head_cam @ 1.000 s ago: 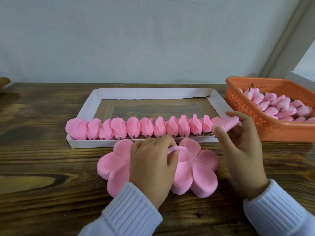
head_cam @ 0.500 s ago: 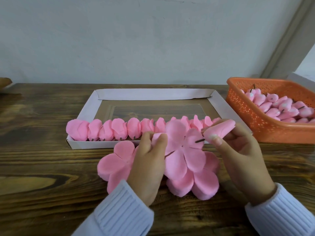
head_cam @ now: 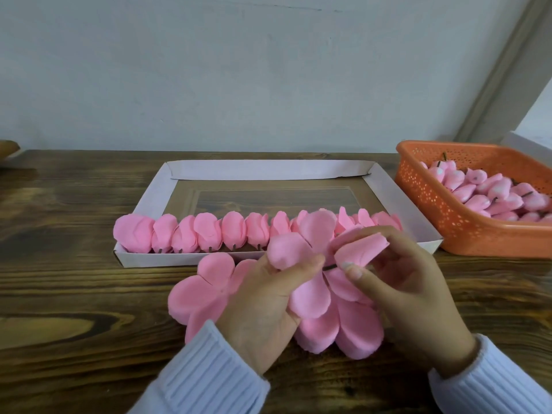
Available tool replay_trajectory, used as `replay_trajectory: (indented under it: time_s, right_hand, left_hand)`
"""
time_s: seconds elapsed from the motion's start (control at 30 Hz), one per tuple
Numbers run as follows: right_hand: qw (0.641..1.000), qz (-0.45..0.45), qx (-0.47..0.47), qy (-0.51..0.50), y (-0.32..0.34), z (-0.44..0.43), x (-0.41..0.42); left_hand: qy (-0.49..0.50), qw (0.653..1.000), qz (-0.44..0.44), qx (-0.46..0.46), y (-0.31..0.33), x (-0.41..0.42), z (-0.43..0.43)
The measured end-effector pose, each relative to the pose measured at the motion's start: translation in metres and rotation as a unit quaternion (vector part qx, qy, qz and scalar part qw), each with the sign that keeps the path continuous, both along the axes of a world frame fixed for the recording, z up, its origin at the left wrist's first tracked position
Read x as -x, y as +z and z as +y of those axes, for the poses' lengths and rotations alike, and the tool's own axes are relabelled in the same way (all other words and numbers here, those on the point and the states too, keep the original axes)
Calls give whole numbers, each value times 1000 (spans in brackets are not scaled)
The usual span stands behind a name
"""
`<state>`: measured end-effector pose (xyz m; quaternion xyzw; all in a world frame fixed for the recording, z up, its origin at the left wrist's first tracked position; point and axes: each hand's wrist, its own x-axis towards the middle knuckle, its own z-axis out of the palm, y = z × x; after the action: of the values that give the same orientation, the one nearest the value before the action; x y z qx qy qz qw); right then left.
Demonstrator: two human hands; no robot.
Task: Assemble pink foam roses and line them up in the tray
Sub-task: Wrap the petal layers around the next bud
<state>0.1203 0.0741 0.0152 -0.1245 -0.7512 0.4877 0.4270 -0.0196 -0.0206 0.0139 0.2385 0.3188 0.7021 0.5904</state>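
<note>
My left hand [head_cam: 268, 306] pinches a flat pink petal piece [head_cam: 310, 243], lifted upright above the table. My right hand [head_cam: 409, 297] holds a pink rose bud [head_cam: 360, 249] by its short dark stem, the stem tip pointing at the petal piece's centre. Two stacks of flat petal pieces lie on the table under my hands, one on the left [head_cam: 200, 291] and one on the right [head_cam: 352, 333]. A white tray [head_cam: 388, 186] behind them holds a row of finished pink roses [head_cam: 209, 234] along its near edge.
An orange perforated basket [head_cam: 433, 210] at the right holds several pink buds [head_cam: 490, 192] with stems. The wooden table [head_cam: 74, 294] runs to a pale wall behind. Something brown shows at the far left edge [head_cam: 7, 147].
My left hand lifted one petal piece off the right stack and stood it up. My right hand brought the bud down and left, its stem now at the petal's centre.
</note>
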Motion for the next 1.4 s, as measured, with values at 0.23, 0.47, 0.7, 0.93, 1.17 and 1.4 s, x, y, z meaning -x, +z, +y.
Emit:
replay_trajectory:
  time_s: [0.23, 0.47, 0.7, 0.93, 1.17, 1.4]
  right_hand:
    - [999, 22, -28, -24, 1, -7, 1]
    - [993, 11, -85, -75, 0, -8, 1]
    - [988, -18, -121, -99, -2, -6, 1]
    - [987, -19, -115, -112, -1, -7, 2]
    - [979, -64, -124, -147, -3, -6, 1]
    - [975, -61, -123, -174, -2, -6, 0]
  left_hand:
    - [50, 994, 74, 65, -3, -2, 1]
    - [67, 994, 25, 80, 1, -8, 2]
    - [45, 996, -7, 75, 6, -9, 1]
    - [59, 993, 38, 98, 0, -9, 2]
    - [-26, 998, 42, 40, 2, -8, -1]
    - [-90, 993, 79, 23, 4, -8, -4]
